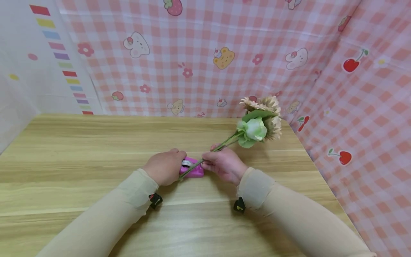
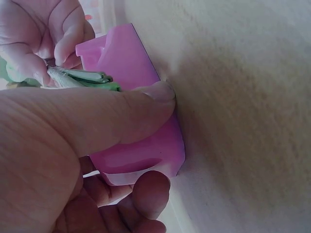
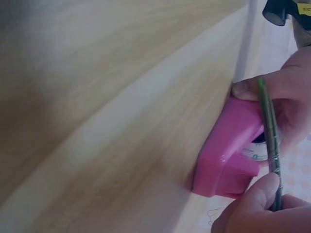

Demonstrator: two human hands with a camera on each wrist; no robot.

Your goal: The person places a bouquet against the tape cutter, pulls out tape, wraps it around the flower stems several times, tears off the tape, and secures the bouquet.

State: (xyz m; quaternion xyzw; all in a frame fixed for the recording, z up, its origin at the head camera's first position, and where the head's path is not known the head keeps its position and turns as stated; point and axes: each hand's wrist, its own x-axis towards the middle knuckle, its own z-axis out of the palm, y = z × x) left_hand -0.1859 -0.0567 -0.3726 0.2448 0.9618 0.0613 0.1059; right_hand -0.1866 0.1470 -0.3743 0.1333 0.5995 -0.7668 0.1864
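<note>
Flower stems point(image 1: 192, 168), 1 bunch: likely light, bendable; hold below blooms point(image 1: 255, 129), where right hand point(image 1: 227, 165) pinches. Tape dispenser point(image 1: 195, 173), pink: probably rigid; left hand point(image 1: 165, 166) clamps 1 end.

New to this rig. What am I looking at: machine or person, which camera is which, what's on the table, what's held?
No machine here: these are a person's two bare hands. The wide picture comes from a camera worn on the head, looking forward and down. The two close-ups come from cameras on the left and right wrists, each watching its own hand's work.

On the wooden table sits a pink tape dispenser with a roll of tape in it. The left hand holds the dispenser. The right hand pinches the stems of some flowers, their lower ends crossing above the dispenser.
</note>
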